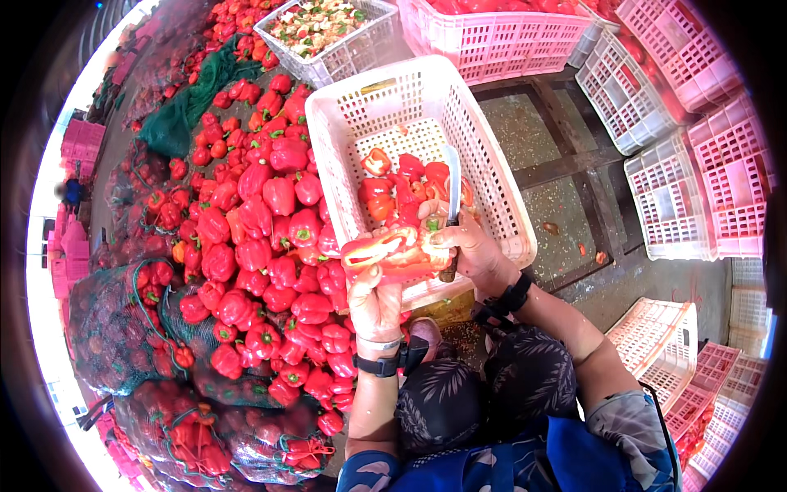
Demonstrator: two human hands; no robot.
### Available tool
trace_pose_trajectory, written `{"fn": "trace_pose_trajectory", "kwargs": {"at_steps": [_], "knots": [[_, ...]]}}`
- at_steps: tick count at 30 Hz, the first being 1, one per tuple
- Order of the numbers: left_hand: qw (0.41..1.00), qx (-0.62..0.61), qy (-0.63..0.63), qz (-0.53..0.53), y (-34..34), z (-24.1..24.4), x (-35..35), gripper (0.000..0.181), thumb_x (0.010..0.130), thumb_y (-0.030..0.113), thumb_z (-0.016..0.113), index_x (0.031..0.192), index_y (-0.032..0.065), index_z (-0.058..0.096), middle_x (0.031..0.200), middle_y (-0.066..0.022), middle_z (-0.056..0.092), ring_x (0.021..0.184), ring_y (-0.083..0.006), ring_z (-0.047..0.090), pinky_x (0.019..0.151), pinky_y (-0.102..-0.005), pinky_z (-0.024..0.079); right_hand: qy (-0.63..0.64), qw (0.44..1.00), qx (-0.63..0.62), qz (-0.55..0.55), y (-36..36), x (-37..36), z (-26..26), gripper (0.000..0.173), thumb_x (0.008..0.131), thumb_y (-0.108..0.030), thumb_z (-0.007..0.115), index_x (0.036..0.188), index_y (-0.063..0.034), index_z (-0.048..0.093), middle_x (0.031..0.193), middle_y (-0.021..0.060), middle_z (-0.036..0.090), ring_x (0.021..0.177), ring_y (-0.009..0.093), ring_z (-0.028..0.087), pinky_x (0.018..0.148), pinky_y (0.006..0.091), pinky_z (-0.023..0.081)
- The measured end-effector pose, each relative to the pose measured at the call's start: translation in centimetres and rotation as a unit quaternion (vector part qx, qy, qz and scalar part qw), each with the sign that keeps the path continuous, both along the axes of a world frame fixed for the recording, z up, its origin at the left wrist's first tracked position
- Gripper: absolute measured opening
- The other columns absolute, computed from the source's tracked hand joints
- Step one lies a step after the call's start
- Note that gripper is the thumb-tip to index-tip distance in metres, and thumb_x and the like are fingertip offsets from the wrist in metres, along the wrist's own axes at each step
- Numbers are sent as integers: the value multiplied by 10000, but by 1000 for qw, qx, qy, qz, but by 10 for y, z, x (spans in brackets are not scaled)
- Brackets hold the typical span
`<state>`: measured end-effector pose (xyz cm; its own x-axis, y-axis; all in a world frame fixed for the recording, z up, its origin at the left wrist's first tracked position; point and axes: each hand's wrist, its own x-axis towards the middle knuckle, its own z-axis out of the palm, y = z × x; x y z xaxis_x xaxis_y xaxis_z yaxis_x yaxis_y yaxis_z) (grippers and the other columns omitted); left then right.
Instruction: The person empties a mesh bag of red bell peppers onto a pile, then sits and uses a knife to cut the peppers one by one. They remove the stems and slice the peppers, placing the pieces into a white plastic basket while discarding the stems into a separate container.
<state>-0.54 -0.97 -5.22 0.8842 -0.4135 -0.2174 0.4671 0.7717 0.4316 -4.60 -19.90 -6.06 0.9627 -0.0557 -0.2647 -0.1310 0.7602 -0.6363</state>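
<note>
My left hand [374, 301] is closed around a red bell pepper [393, 255] that is split open, its pale inner walls showing. My right hand [470, 243] grips the handle of a knife [454, 184], whose blade points away from me. The fingers of that hand also touch the pepper's core with its green stem [433, 224], at the right end of the pepper. Both hands are over the near end of a white plastic crate [501, 203]. Cut red pepper pieces [409, 178] lie on the crate's perforated floor.
Whole red bell peppers [264, 227] are heaped on the floor at left, beside filled mesh sacks [110, 326]. A grey crate [369, 46] of pepper cores stands beyond. Pink crates [492, 46] and white crates [670, 203] line the far and right sides. Scraps [550, 229] lie on the floor.
</note>
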Motion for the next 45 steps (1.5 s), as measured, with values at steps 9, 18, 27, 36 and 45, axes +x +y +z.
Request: {"fn": "trace_pose_trajectory", "kwargs": {"at_steps": [9, 18, 27, 36, 45], "knots": [[978, 106, -170, 58, 3, 39, 10, 739, 829, 42, 768, 1475, 18, 412, 1458, -199, 502, 1368, -324, 487, 1175, -493, 373, 69, 877, -368, -302, -35, 4, 1, 353, 842, 48, 699, 1138, -66, 546, 767, 14, 562, 527, 69, 507, 429, 223, 400], [760, 536, -302, 212, 66, 32, 46, 708, 844, 92, 753, 1465, -13, 429, 1542, -153, 400, 1464, -273, 324, 1218, -453, 199, -454, 611, -349, -547, -56, 81, 232, 208, 908, -26, 634, 1115, -38, 612, 848, 88, 639, 567, 133, 561, 493, 285, 510], [545, 773, -249, 206, 203, -103, -3, 460, 737, -4, 731, 1183, 20, 623, 1172, -179, 610, 1148, -358, 570, 1010, -448, 460, -78, 686, -687, -228, -67, 138, 116, 284, 872, -217, 754, 1122, -84, 730, 731, 10, 670, 576, 89, 604, 554, 288, 486], [471, 766, -438, 15, 167, -150, -32, 241, 756, 80, 727, 987, 24, 687, 917, -179, 673, 880, -382, 654, 808, -467, 538, 38, 848, -512, -129, -38, 0, 2, 157, 930, -45, 675, 1071, -10, 736, 709, -24, 649, 508, 7, 474, 456, 193, 352], [324, 765, -499, -247, 162, -199, -102, 669, 647, 119, 738, 1278, 24, 536, 1241, -196, 557, 1121, -374, 550, 894, -478, 478, 27, 886, -450, -107, -8, -11, -6, 173, 916, 48, 666, 1077, 7, 717, 684, -94, 518, 575, -8, 410, 526, 186, 352]]}}
